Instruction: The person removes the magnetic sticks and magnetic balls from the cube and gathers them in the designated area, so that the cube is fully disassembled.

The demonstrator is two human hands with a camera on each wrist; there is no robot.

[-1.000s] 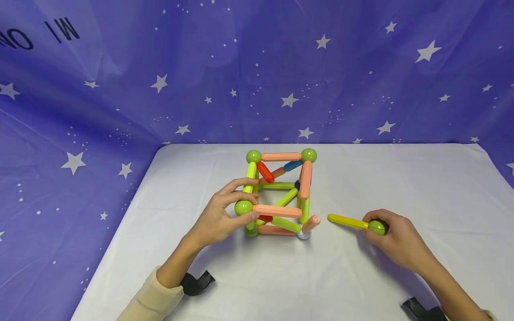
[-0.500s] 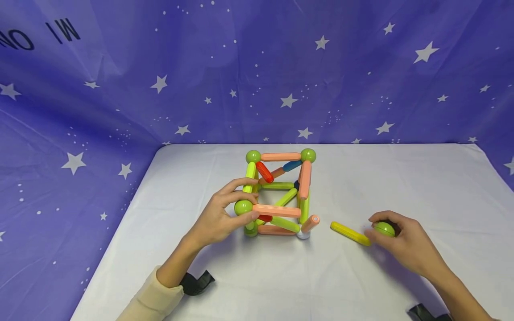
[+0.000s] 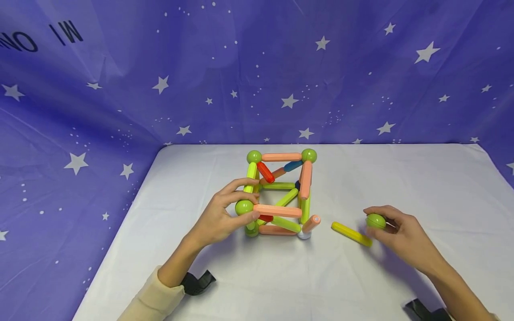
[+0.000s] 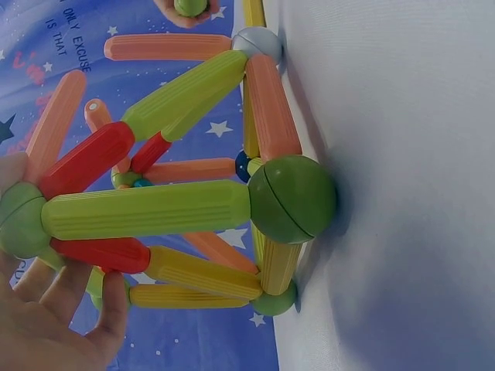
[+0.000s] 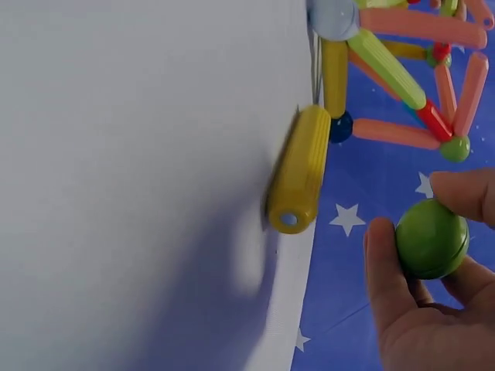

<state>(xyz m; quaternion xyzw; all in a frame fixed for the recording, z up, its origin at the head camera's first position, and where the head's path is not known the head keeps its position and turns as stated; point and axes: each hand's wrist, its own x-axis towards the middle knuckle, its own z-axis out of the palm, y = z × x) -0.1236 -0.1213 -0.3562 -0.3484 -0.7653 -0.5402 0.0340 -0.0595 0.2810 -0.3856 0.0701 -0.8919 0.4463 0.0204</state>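
A cube-like frame of coloured sticks and balls stands mid-table. My left hand [image 3: 221, 214] grips its near left upper corner around a green ball [image 3: 244, 207], fingers on the stick behind it. From that corner an orange stick [image 3: 278, 211] runs right, its far end without a ball. At the near right bottom corner a pale grey ball [image 3: 304, 233] carries an upright orange stick [image 3: 311, 224]. Off to the right, my right hand [image 3: 405, 238] pinches a loose green ball [image 5: 431, 239] between thumb and fingers, above the table. A yellow stick [image 3: 351, 234] lies just left of that hand.
White cloth covers the table [image 3: 433, 187]. A purple star-patterned curtain [image 3: 257, 71] hangs behind it and at the left. Black straps [image 3: 198, 282] hang by both wrists. In the left wrist view, red and yellow sticks [image 4: 205, 272] form diagonals inside the frame.
The yellow stick has come off the green ball and now lies on the table. My right hand keeps the ball and has raised it slightly. My left hand has stayed in place.
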